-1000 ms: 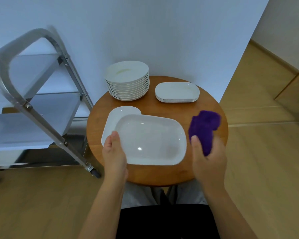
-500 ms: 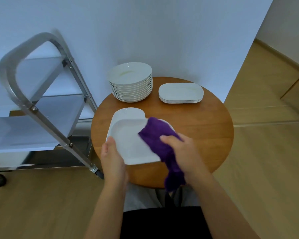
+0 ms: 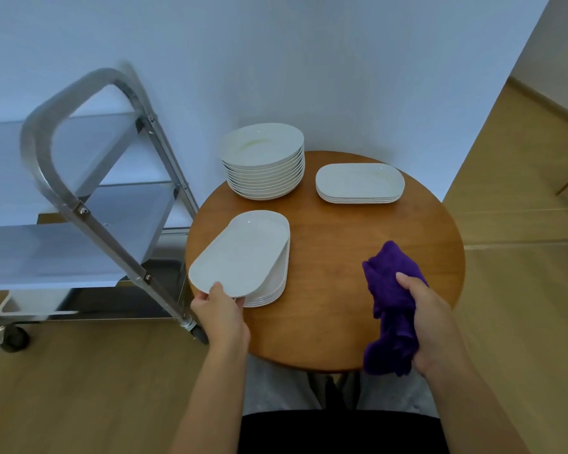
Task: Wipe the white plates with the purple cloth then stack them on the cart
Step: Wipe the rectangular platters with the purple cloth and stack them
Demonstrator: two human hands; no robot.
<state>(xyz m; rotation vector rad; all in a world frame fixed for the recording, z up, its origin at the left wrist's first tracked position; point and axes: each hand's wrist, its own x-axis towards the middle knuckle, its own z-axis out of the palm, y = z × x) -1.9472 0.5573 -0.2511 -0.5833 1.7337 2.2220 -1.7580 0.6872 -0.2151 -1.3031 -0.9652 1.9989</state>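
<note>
White oblong plate (image 3: 240, 257): held at its near edge by the left hand (image 3: 222, 314), thumb on top and fingers curled beneath; tilted, its far end lying over a low stack of oblong plates (image 3: 276, 283) just beyond the fingers. Its left end overhangs the rim of the round wooden table (image 3: 335, 257).

Purple cloth (image 3: 392, 309): bunched and gripped in the right hand (image 3: 430, 326), fingers closed round it; one end is seen above the thumb, the other hangs below the palm at the near table edge.

Stack of round white plates (image 3: 263, 162): set well beyond the left hand, at the far side of the table against the wall.

Second stack of oblong plates (image 3: 359, 183): set well beyond the right hand, beside the round stack and apart from it.

Metal cart (image 3: 79, 204): stood to the left of the left hand, shelves bare where visible, one castor (image 3: 12, 337) seen on the wooden floor.
</note>
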